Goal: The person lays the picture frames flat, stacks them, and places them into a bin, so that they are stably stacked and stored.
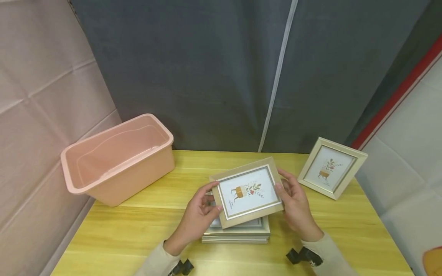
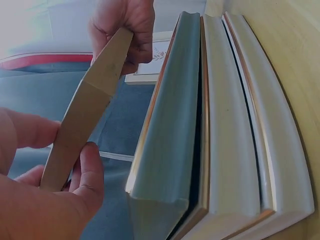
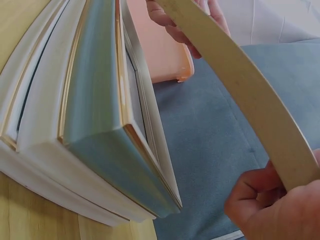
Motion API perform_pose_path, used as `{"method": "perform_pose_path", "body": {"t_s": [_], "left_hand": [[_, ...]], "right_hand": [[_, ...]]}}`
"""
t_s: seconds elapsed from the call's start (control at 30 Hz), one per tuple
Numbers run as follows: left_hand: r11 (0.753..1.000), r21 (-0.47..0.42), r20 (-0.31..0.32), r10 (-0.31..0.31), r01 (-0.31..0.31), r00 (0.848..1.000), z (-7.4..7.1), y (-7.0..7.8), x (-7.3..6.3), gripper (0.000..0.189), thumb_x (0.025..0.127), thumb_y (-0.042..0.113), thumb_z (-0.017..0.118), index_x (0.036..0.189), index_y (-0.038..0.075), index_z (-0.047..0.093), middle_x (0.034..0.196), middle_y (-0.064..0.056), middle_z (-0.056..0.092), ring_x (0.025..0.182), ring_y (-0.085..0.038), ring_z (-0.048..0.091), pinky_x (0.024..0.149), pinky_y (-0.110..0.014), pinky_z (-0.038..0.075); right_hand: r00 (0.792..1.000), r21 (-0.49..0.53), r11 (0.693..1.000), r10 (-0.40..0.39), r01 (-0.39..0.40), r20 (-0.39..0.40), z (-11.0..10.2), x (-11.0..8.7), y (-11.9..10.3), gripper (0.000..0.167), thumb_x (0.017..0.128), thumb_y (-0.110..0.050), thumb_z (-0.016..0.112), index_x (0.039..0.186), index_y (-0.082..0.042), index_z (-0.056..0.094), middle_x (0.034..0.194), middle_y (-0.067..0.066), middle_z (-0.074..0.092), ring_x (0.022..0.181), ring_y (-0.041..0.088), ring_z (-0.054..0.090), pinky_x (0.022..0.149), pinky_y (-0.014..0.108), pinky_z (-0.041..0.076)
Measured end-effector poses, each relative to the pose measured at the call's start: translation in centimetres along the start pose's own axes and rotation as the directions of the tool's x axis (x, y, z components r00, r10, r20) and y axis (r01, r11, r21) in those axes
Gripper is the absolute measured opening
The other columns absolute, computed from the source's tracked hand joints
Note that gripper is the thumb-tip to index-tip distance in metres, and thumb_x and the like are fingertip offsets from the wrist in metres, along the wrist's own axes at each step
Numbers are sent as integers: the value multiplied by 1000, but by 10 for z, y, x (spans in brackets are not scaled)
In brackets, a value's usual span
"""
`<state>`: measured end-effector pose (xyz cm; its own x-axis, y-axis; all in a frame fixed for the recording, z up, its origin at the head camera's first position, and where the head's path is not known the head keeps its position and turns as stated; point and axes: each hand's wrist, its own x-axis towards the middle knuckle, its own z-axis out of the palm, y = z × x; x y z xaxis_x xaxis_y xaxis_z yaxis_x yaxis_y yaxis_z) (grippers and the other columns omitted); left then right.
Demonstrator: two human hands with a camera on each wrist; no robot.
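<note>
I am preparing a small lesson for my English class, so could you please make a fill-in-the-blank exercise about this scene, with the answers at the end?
1. Of the left hand and the right hand, ____ hold the picture frame.
2. In the head view, the pink tub stands on the ____ side of the table.
3. The separate frame, apart from the stack of frames, is nearer to the person's ____ hand.

Missing words: both; left; right.
</note>
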<state>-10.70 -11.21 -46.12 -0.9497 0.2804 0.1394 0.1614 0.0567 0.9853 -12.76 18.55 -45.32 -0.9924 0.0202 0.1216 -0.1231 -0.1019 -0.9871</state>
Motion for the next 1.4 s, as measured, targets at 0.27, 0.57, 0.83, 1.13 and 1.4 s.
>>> {"method": "perform_pose_path", "body": {"t_s": [0.27, 0.57, 0.83, 1.13, 1.4], "left_hand": [[998, 63, -70, -26, 31, 997, -4, 1, 0, 83, 96, -2, 72, 162, 34, 38, 148, -13, 50, 120, -29, 60, 87, -26, 62], [994, 86, -105, -63, 72, 993, -12, -2, -1, 81, 98, 5, 73, 166, 25, 33, 155, -17, 52, 127, -31, 61, 99, -26, 59], [989, 123, -114, -65, 79, 991, -19, -7, -4, 71, 98, 7, 73, 162, 8, 42, 153, -14, 56, 124, -30, 64, 97, -26, 60], [989, 104, -118, -95, 107, 989, -24, -11, -5, 67, 97, 3, 75, 158, 11, 49, 151, -11, 59, 121, -29, 68, 88, -27, 63], [977, 179, -139, -93, 117, 986, -28, -14, -5, 65, 97, 6, 75, 157, 10, 50, 147, -11, 64, 119, -26, 69, 85, -24, 63]], "right_hand": [[998, -41, 998, -45, 47, 36, -4, 0, 1, 50, 108, -3, 55, 156, 1, 42, 117, -2, 69, 101, 11, 72, 82, 29, 65], [989, -271, 954, -102, 128, 110, -15, 0, 6, 52, 103, 1, 62, 154, -4, 50, 128, 13, 65, 95, 8, 75, 75, 27, 64], [977, -387, 902, -134, 189, 166, -21, -3, 15, 50, 101, -2, 69, 149, -3, 56, 124, 27, 70, 88, 6, 73, 66, 26, 62], [982, -411, 903, -54, 127, 183, -21, -8, 18, 49, 100, -7, 72, 147, -4, 58, 120, 27, 74, 84, 7, 72, 60, 38, 64], [974, -365, 926, -9, 93, 225, -18, -11, 23, 52, 99, -5, 72, 148, 2, 56, 126, 32, 67, 86, 8, 71, 61, 41, 65]]}}
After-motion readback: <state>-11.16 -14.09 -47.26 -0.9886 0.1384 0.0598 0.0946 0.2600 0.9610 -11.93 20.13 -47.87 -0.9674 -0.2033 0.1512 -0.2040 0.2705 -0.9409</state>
